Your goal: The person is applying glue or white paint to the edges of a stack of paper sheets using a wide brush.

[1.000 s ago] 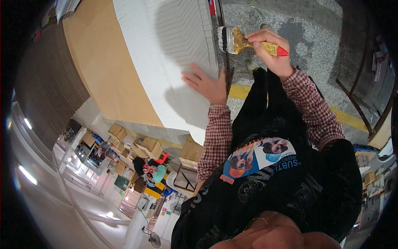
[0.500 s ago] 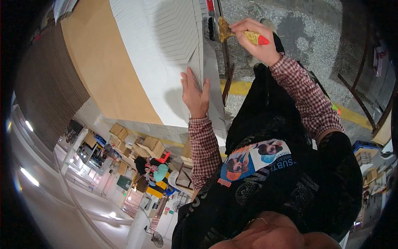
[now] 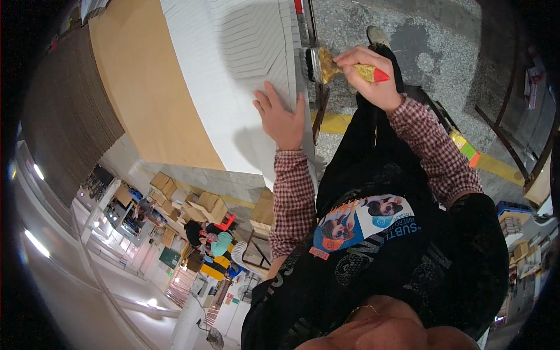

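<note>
My left hand [image 3: 282, 119] lies flat, fingers spread, on a stack of white sheets [image 3: 216, 99], close to their right edge. The upper sheets are fanned out in narrow steps, so many thin edge lines show beyond my fingertips. In my right hand [image 3: 371, 76] is a flat paintbrush [image 3: 330, 65] with a yellow, red-tipped handle and a metal band. Its dark bristles point left, at the right border of the stack; whether they touch the sheets I cannot tell.
A brown board [image 3: 151, 87] lies left of the white sheets, and a tall pile of brown sheets [image 3: 64, 105] stands farther left. A dark metal rail [image 3: 312, 26] runs along the stack's right side. Cardboard boxes [image 3: 209, 205] and seated people [image 3: 219, 242] are at lower left.
My right hand has brought the paintbrush nearer to me and slightly right. My left hand has shifted a little right and away from me, its fingers spreading wider on the sheets.
</note>
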`<action>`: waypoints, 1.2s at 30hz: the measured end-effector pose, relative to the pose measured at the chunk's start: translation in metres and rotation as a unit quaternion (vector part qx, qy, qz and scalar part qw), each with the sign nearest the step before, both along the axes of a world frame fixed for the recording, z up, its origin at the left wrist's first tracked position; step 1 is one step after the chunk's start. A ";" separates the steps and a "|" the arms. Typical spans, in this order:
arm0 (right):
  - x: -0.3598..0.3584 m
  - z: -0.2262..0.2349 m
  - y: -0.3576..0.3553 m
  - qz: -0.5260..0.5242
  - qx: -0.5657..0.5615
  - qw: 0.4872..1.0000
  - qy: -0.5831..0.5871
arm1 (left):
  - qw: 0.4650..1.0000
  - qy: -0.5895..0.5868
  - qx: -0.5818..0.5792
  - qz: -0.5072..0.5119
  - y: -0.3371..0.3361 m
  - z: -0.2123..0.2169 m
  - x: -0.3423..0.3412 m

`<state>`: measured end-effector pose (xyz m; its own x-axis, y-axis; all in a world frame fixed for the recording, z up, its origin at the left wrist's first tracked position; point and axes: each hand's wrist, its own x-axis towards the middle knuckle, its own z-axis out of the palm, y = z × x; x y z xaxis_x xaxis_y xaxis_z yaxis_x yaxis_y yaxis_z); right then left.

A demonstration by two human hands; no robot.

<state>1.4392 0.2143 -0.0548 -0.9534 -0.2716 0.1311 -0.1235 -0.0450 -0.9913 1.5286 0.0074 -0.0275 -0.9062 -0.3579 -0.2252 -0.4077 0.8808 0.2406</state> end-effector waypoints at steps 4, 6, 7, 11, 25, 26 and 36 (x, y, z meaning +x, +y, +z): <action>0.005 0.007 0.016 -0.039 -0.003 0.999 0.034 | 0.996 0.056 -0.060 0.036 0.026 -0.030 0.028; 0.004 0.002 0.021 -0.039 0.004 0.998 0.043 | 0.990 0.004 -0.114 0.085 0.032 -0.033 0.051; 0.005 0.002 0.021 -0.040 0.009 0.998 0.048 | 0.990 0.003 -0.113 0.084 0.029 -0.028 0.056; 0.001 0.003 0.013 -0.043 0.016 0.996 0.074 | 1.000 -0.003 0.010 0.015 0.000 0.000 0.059; 0.025 0.006 -0.004 -0.053 0.025 0.995 0.081 | 0.996 -0.010 0.085 -0.019 -0.016 0.015 0.051; 0.026 0.002 -0.004 -0.055 0.029 0.995 0.081 | 0.997 -0.008 0.077 -0.020 -0.014 0.014 0.050; 0.060 0.011 0.013 -0.034 0.006 0.999 0.017 | 0.985 0.036 -0.159 0.060 0.028 -0.029 0.090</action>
<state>1.4988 0.2270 -0.0438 -0.9647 -0.2080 0.1614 -0.1600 -0.0233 -0.9868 1.6182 0.0352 -0.0566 -0.8625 -0.5056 -0.0209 -0.5056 0.8627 -0.0071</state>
